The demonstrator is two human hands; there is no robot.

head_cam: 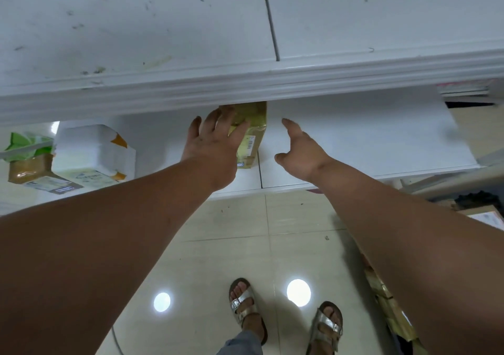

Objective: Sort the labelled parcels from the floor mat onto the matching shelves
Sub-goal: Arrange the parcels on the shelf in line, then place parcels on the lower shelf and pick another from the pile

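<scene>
**Parcel going onto the lower shelf, left hand doing the work**

You're leaning in with your left hand (215, 139) lying over the yellow-brown parcel (252, 139), fingers spread and draped on its near end and side. The parcel is sitting on the lower shelf (368, 136), its far end tucked under the lip of the upper shelf (245, 87). Your right hand (297, 147) is hovering just beside it, holding nothing, forefinger stretched out and the others loosely curled.

It's looking like a light, taped packet with a slick wrapper, so I'd be taking it by the long sides rather than the glossy top. Mind that overhanging lip above your knuckles. You're getting plenty of bare shelf on the right; on the left, a white box (92, 153) and a brown box (35, 172) are standing well apart.
</scene>
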